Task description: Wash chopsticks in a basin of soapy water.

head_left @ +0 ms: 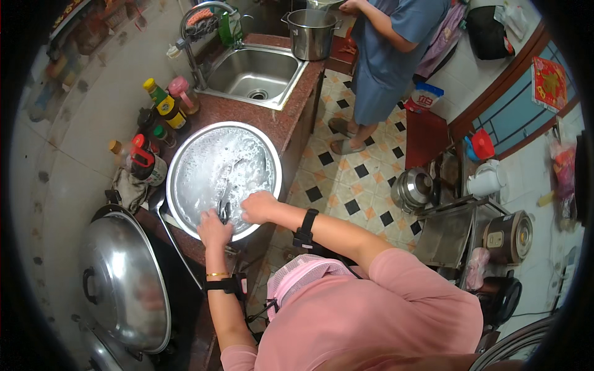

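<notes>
A wide round metal basin (172, 204) of foamy water stands on the counter before me. In it lies a long, thin utensil with a dark handle (224, 211), partly under the foam. My left hand (215, 230) reaches over the near rim, its fingers and thumb around the handle's near end. My right hand (260, 207) is just right of it, over the basin's right side, fingers curled down into the suds. Its fingertips are hidden, so I cannot tell whether they grip anything.
Left of the basin lie a metal ladle (169, 229) and a large lidded wok (125, 278). Bottles (168, 109) line the wall. Beyond are a steel sink (253, 69) and a tall pot (312, 39), where another person (383, 65) stands. A rack with a rice cooker (506, 236) is at right.
</notes>
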Demonstrator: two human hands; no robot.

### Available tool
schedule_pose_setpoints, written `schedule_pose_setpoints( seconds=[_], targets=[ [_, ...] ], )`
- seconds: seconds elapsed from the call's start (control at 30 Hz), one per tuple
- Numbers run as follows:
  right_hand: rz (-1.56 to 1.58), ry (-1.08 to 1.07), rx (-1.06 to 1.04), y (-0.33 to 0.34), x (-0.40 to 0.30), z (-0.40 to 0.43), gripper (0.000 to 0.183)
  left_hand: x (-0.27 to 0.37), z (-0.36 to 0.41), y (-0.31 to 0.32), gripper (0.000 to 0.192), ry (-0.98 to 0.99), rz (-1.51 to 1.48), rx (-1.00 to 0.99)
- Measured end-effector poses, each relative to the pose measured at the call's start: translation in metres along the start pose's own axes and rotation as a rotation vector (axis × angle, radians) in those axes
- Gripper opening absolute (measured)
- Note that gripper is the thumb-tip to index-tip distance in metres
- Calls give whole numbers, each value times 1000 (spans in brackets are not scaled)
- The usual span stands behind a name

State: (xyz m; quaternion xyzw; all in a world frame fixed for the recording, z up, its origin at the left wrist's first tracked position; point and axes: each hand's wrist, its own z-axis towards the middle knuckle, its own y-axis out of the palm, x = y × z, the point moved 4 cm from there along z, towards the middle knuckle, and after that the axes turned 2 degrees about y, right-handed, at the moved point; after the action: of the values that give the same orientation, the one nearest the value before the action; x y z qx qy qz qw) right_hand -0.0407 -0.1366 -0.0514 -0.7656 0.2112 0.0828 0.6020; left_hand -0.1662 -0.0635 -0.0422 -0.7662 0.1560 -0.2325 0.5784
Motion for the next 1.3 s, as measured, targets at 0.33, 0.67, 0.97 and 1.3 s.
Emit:
schedule_pose_setpoints(
  seconds=[0.33,0.67,0.97,1.3],
  targets=[
    [-20,26,-9,-6,-4,-3,32,-2,1,3,59,6,85,138],
    [-21,14,-14,-1,-1,1,32,-1,2,3,48,11,83,-15],
    [-49,23,-36,3,1,3,33,0,-1,3,45,-34,99,-112],
    [-71,0,-72,2,0,3,34,1,1,5,48,-28,125,-157]
  ],
)
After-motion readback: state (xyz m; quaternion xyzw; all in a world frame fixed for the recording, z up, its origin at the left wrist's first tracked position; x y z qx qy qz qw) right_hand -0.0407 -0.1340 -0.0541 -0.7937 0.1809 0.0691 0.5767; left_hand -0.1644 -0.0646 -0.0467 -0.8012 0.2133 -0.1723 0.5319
